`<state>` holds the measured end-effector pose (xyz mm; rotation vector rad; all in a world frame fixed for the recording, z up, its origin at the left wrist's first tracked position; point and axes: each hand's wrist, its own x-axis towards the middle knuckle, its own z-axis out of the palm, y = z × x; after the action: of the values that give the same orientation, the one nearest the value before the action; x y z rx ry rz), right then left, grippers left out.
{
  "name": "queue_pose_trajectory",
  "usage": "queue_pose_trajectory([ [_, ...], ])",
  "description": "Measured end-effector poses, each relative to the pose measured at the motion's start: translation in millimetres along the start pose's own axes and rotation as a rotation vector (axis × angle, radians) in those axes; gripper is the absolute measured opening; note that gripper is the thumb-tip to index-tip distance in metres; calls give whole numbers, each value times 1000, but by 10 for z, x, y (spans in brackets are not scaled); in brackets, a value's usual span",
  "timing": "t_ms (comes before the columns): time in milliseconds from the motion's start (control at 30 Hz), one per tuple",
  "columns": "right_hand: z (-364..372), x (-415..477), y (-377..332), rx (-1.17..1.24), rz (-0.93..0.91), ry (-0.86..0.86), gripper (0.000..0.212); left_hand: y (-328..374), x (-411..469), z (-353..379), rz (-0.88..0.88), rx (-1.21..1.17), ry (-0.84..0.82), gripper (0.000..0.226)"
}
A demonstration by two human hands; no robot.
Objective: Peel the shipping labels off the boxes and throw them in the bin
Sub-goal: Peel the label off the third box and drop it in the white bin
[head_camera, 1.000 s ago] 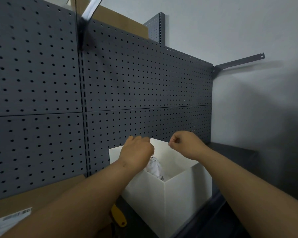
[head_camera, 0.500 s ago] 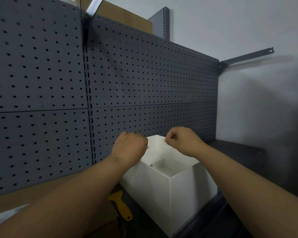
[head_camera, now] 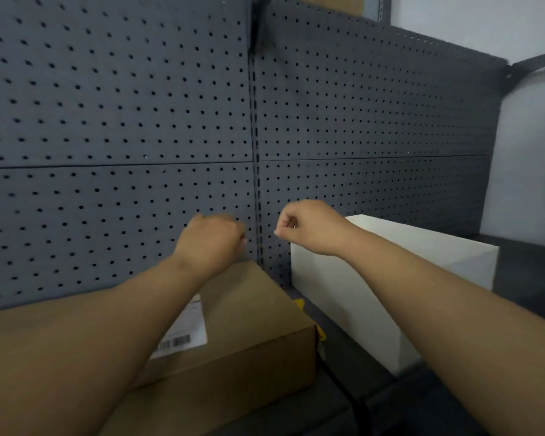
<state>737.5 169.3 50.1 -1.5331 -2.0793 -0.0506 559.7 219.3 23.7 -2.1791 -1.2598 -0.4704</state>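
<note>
Cardboard box (head_camera: pixel 249 309) | label (head_camera: pixel 186 328) flat on top by near edge, long axis front-back, below L forearm | L hand (head_camera: pixel 211 237) nearer; R hand (head_camera: pixel 309 228) by white bin (head_camera: pixel 390 278) | both hands' fingers curled, nothing held

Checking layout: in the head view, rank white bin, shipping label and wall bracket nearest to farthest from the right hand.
1. White bin, just beside the right hand.
2. Shipping label, lower left, on the box.
3. Wall bracket, far upper right.
</note>
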Motion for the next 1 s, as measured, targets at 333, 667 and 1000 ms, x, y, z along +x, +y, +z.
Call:
queue_pose_trajectory([
  [333,842,243,-673,68,19,-263,37,-703,-1024,-64,-236,-108,-237,16],
  [667,1203,372,-935,10,145,-398,35,-933,-1513,-65,-277,-208,-331,31],
  [1000,1257,416,-906,26,234,-347,33,-834,-1549,-61,-247,-255,-384,37],
])
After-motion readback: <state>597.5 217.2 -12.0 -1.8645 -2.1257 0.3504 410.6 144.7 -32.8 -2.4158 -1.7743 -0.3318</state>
